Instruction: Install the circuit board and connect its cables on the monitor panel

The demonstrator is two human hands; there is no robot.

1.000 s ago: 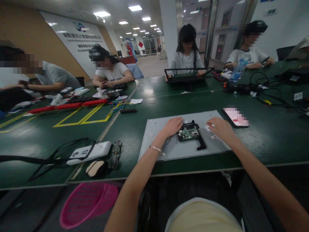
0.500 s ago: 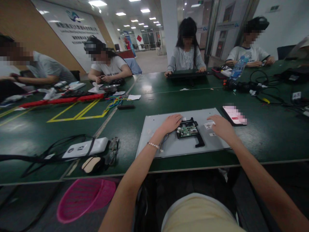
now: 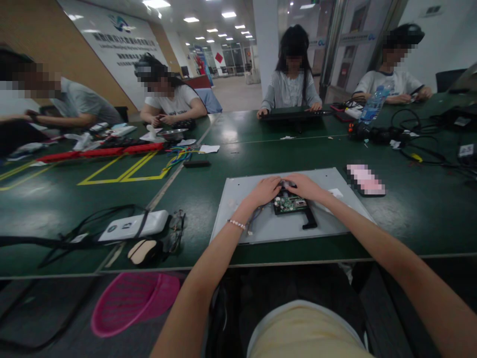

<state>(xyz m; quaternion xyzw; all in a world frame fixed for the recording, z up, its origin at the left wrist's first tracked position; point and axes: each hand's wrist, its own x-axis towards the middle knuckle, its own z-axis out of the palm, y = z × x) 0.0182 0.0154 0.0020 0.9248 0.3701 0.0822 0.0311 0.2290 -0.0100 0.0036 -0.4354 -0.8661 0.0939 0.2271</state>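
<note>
head view: both hands meet over circuit board (image 3: pixel 289 203) on panel (image 3: pixel 242 199).

The green table (image 3: pixel 208 189) holds 1 grey panel (image 3: pixel 261 231), 1 circuit board (image 3: pixel 289 203), 1 phone (image 3: pixel 364 179), 1 water bottle (image 3: pixel 370 108); 5 other people sit around.

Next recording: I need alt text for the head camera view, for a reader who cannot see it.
Both of the person's hands, left hand and right hand, meet at the far edge of a green circuit board mounted on a grey metal panel lying on a green table. A phone lies right of the panel; other people work across the table.
</note>
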